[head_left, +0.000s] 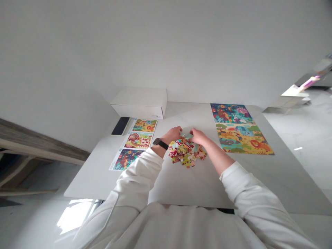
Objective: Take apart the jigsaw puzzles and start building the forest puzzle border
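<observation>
A heap of colourful loose puzzle pieces (187, 154) lies in the middle of a white table (186, 183). My left hand (173, 133), with a black watch on its wrist, rests at the heap's far left edge with its fingers curled. My right hand (197, 135) sits at the heap's far right edge, its fingers pinched on a pale teal piece (187, 136) held between the two hands. Both arms wear white sleeves.
Two finished puzzles (240, 128) lie to the right of the heap. A picture sheet (136, 143) with three scenes lies to the left, a black phone (120, 125) beside it. A white box (141, 102) stands at the table's far edge against the wall.
</observation>
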{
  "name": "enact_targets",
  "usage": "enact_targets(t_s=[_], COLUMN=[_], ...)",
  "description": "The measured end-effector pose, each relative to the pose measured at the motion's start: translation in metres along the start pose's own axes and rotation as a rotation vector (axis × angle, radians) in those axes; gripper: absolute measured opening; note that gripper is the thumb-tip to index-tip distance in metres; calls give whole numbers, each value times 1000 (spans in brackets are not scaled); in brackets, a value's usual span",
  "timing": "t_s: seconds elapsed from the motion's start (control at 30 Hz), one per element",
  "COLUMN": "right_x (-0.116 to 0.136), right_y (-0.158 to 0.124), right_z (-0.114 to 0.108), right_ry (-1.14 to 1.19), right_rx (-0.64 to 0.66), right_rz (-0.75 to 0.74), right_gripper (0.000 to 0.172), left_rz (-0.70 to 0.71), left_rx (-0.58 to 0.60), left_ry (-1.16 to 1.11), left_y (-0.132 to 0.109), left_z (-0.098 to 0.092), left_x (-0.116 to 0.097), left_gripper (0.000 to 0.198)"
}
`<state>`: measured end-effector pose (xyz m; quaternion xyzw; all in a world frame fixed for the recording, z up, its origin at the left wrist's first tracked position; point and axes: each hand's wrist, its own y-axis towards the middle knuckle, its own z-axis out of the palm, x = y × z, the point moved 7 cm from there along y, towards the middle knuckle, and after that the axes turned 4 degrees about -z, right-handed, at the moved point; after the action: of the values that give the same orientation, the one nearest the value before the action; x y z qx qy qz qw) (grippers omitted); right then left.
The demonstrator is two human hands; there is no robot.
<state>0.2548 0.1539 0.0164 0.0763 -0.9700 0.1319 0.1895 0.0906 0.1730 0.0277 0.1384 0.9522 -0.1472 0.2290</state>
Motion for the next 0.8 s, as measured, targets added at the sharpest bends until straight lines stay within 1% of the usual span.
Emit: enact_targets(t_s=[0.1,0.2,0.3,0.4,0.43,0.5,0.57,0.63,0.7,0.73,0.8], right_x=[-2,1,4,-1,-4,-15,-27,-38,-42,-40,-31], right_y=[2,4,5,2,1,-2,-5,-9,-14,-17,-26], right_z=[1,1,-4,-12,-15,-23,-30,-35,-36,-36,-30], right_ry=[45,109,187,271,304,367,423,479,559,604,660], right_rx=[54,64,-1,-110,-154,-256,-355,-416,-416,-392,-289], right_rz=[31,4,-43,-85,-97,-107,-105,-109,-142,-171,-245], right_gripper=[56,50,46,40,38,32,28,27,30,32,37], left_rz=[-2,13,38,68,86,124,149,150,141,134,117], left_rx=[8,43,76,78,62,-15,-138,-249,-304,-307,-268], left_ry=[-47,-54,-62,-96,-118,-174,-240,-305,-380,-416,-473], left_y=[-1,2,4,4,4,4,2,-2,-9,-14,-25], left_z=[-1,-3,-8,-15,-18,-27,-41,-55,-65,-67,-63], left_x=[1,0,-1,-3,-4,-5,-5,-4,-1,0,2], left_gripper=[50,34,23,23,23,22,20,19,19,20,20])
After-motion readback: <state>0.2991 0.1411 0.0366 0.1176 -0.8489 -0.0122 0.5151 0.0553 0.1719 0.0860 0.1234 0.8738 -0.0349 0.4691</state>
